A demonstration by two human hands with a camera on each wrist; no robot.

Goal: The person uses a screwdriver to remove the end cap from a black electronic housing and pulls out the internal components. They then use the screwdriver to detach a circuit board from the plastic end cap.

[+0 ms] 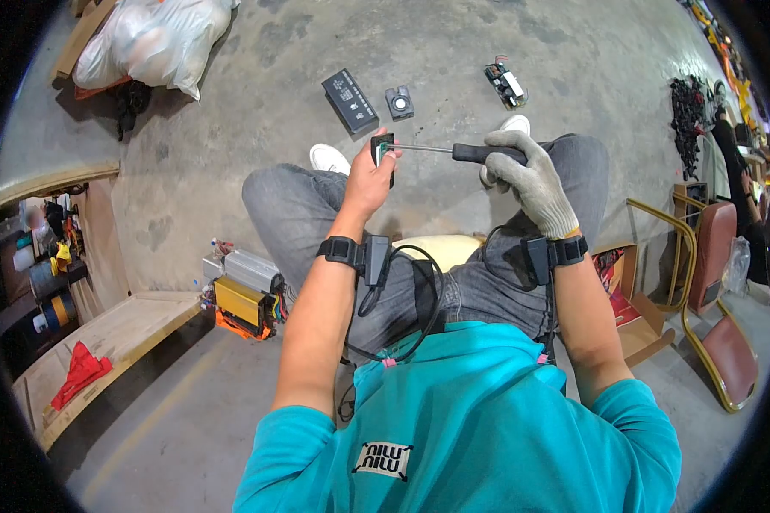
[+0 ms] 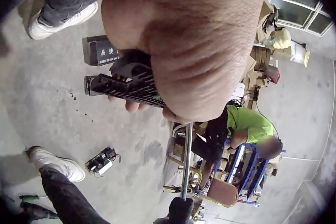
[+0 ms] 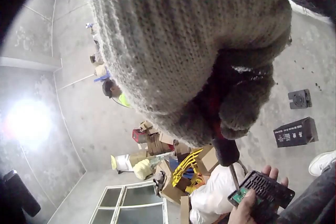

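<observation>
Screwdriver (image 1: pixel 486 154) in R hand (image 1: pixel 532 178), casing (image 1: pixel 382 149) in L hand (image 1: pixel 368 184).

Beyond the fingers (image 1: pixel 511 147), a box (image 1: pixel 350 101), a small part (image 1: pixel 399 103) and a circuit board (image 1: pixel 505 84) litter the floor (image 1: pixel 440 192); below them, between the knees (image 1: pixel 274 192), it lies open.

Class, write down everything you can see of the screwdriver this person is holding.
The screwdriver has a thin, bare metal shaft and a thick dark handle that looks like plastic or rubber. It lies almost level in the head view, held in the air above the person's knees. The gloved right hand grips the handle, hiding most of it. The tip meets a green board at the edge of a small black casing, which the bare left hand holds. The tip's shape cannot be made out.
</observation>
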